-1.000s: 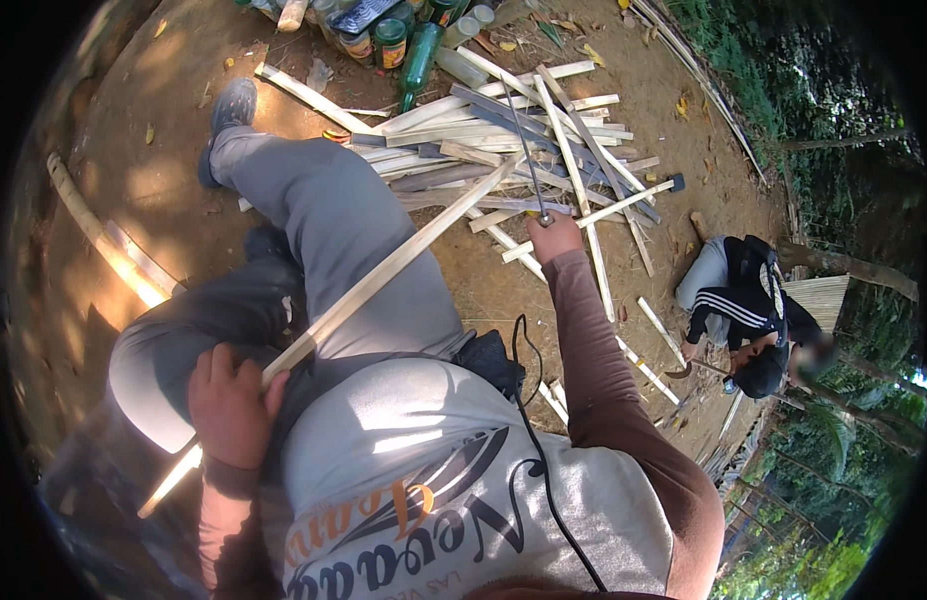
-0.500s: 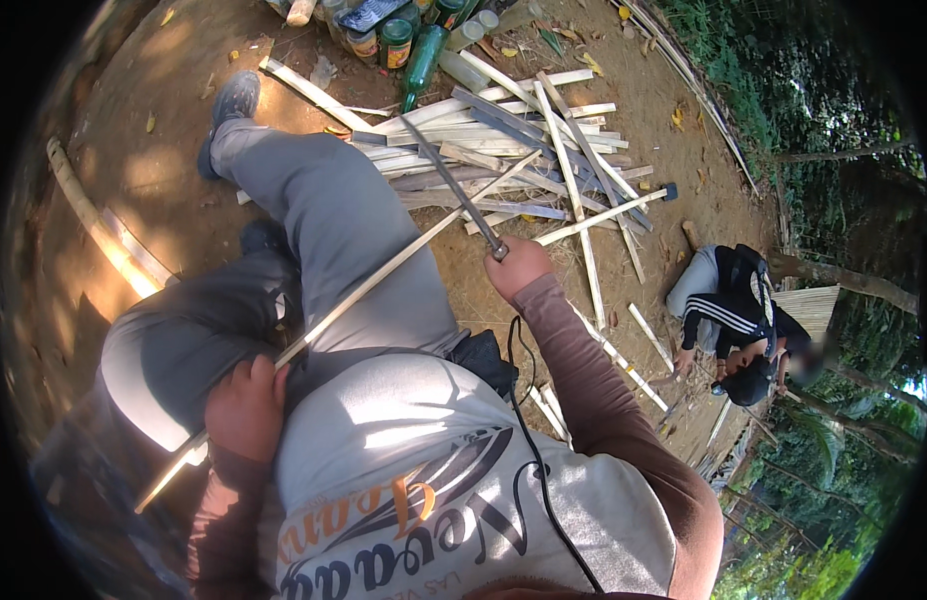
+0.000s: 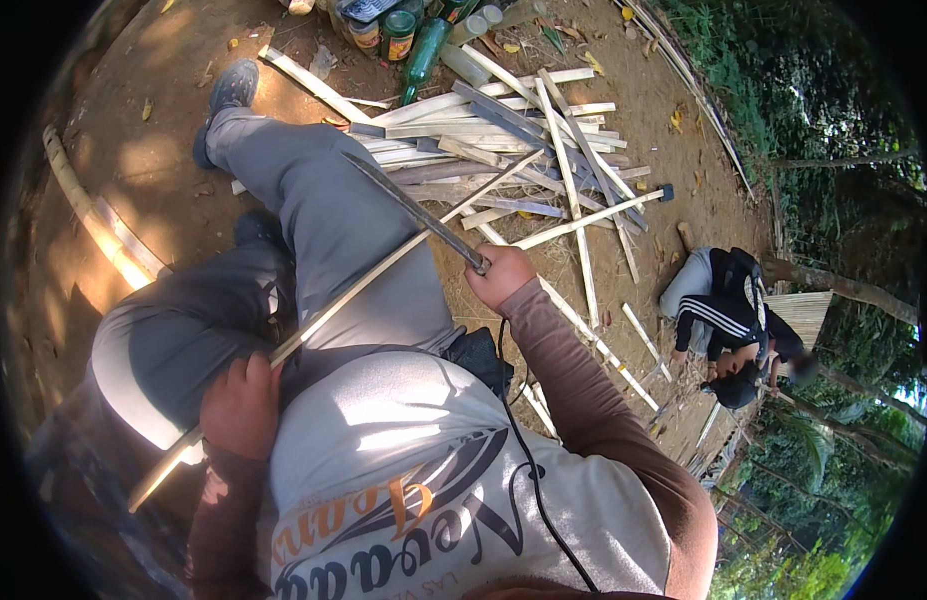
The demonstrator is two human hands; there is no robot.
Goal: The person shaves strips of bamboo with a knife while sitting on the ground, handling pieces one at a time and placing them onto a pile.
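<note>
My left hand [image 3: 241, 405] is closed around a long, thin bamboo strip [image 3: 368, 282]. The strip slants across my lap, from the lower left to beyond my knee at the upper right. In my closed right hand [image 3: 500, 275] is a machete [image 3: 401, 203], gripped at its handle end, which my fingers mostly hide. Its long dark blade points to the upper left and crosses over the strip; whether the two touch I cannot tell.
A pile of split bamboo strips [image 3: 503, 130] lies on the dirt beyond my legs. Green bottles [image 3: 423, 62] and jars stand behind it. At right, another person [image 3: 725, 310] crouches low. A thick bamboo piece [image 3: 88, 210] lies at left. A black cord [image 3: 536, 480] hangs over my shirt.
My right hand has moved slightly left and nearer, and the machete blade has swung left across the strip. My left hand and the strip stay almost in place.
</note>
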